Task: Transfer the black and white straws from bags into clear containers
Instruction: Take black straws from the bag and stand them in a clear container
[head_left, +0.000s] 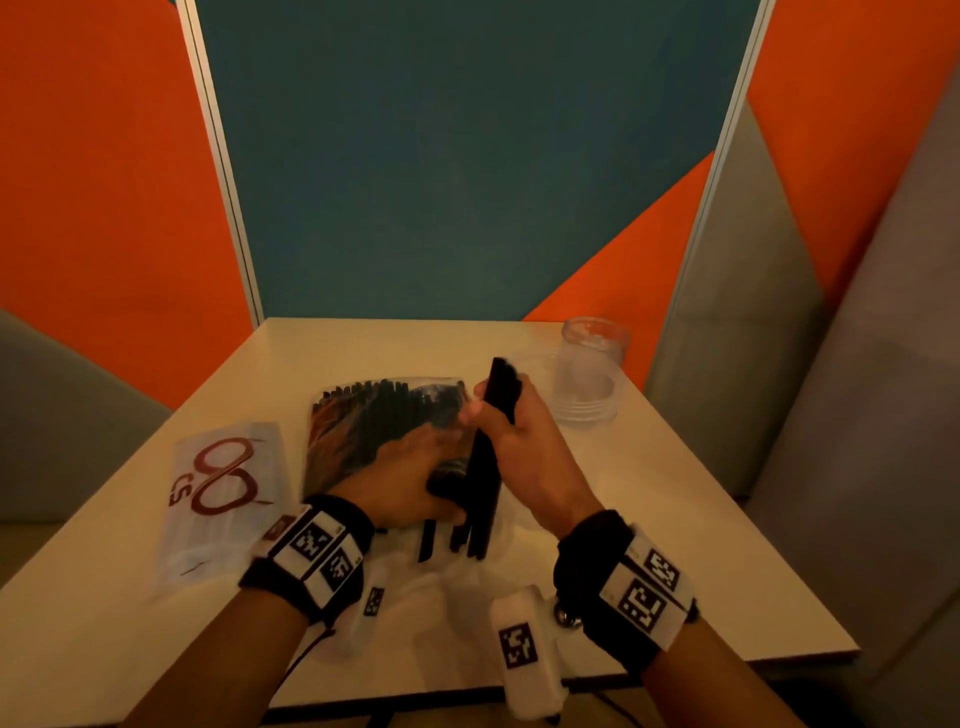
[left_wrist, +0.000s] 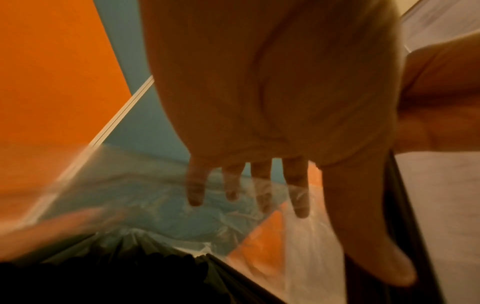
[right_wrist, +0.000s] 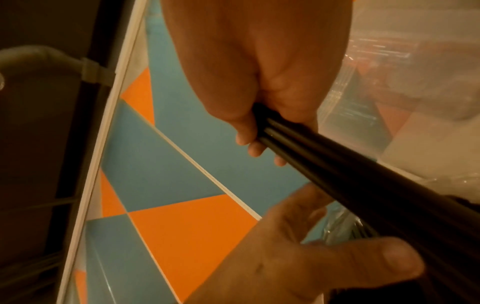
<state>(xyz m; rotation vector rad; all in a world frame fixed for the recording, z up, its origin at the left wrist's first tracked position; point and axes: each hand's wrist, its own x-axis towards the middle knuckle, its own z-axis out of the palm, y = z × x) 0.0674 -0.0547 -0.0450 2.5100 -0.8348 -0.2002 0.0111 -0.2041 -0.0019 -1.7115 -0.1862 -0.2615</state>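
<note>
Head view: right hand (head_left: 511, 431), fingers (right_wrist: 244, 135) curled round a bundle of black straws (head_left: 491, 457) held steeply upright, its top end leaning toward the clear container (head_left: 589, 384) just beyond. Left hand (head_left: 410, 478), fingers (left_wrist: 297, 195) straight and spread, presses the straw bag (head_left: 363, 421) on the surface (head_left: 649, 493) beside the bundle. The right hand lies nearer the container.

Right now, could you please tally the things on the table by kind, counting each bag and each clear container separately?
Bags: 2, a clear bag of black straws and a printed white bag.
Clear containers: 2, one jar behind another jar.
Bundles of black straws in hand: 1, the bundle gripped by the right hand.
Total: 5.
</note>
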